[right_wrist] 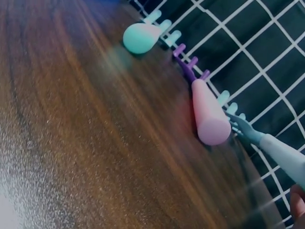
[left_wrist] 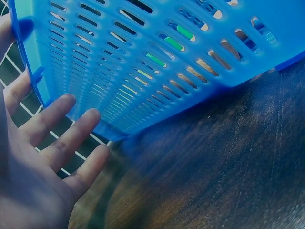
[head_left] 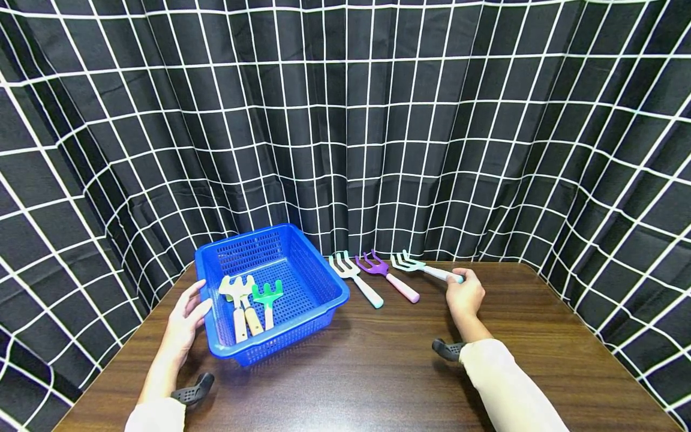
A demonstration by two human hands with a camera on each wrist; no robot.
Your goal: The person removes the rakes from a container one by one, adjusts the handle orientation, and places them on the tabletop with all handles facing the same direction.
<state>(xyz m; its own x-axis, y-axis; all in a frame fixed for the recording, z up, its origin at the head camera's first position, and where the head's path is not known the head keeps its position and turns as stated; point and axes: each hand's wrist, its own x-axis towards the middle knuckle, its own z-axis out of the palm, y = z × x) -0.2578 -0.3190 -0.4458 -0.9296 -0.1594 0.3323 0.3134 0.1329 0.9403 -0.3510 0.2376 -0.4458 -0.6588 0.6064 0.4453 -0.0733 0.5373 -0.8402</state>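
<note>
My left hand (head_left: 182, 324) is at the left side of a blue plastic basket (head_left: 318, 270), thumb and a finger hooked over its rim. In the left wrist view the other fingers (left_wrist: 62, 148) spread outside the perforated wall. Over the table's far right part, my right hand (head_left: 465, 295) grips the handle end of a pale blue garden hand fork (head_left: 432, 272), its tines pointing left. Left of that lie a purple hand fork (head_left: 402, 288) with a pink handle and a pale green hand fork (head_left: 367, 291) with a whitish handle.
Inside the basket lie two yellow-green small tools (head_left: 239, 321) with wooden handles and a green small fork (head_left: 268, 297). The brown wooden table (head_left: 378, 372) ends at a black curtain (head_left: 405, 150) with white grid lines, which hangs behind and at both sides.
</note>
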